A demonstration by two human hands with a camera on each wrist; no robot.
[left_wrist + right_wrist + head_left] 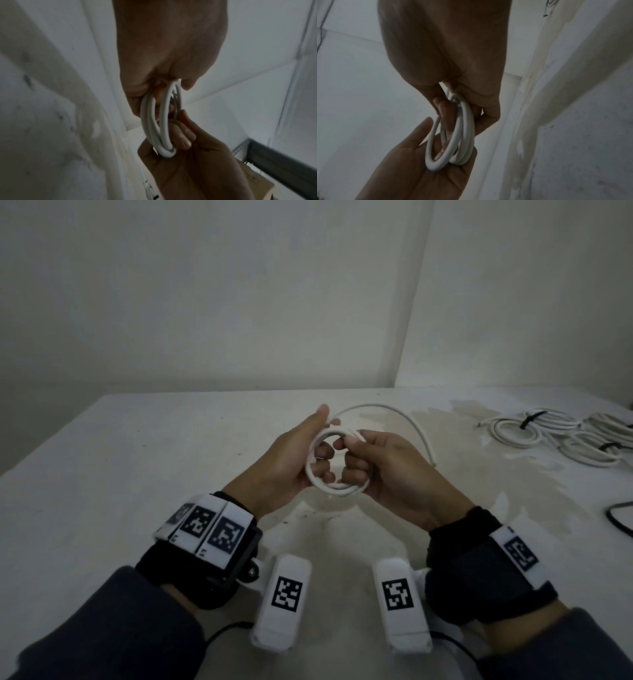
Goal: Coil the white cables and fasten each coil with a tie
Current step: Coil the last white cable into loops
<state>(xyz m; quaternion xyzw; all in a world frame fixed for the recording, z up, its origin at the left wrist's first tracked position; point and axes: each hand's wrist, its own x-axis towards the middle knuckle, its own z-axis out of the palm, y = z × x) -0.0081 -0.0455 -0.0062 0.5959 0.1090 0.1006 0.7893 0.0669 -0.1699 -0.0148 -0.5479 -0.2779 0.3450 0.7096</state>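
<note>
Both hands grip one white cable coil (337, 462) above the tabletop's (137, 446) middle: left hand (291, 453) and right hand (380, 470) fingers curl through its loops, loose tail arching rightward.

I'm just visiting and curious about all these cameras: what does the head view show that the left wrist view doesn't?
Only the head view shows the cable's loose tail arching over the table, and the tied coils at far right. Only the left wrist view shows the loops edge-on and a dark metal frame. Both show the left hand and right hand gripping the white coil.
</note>
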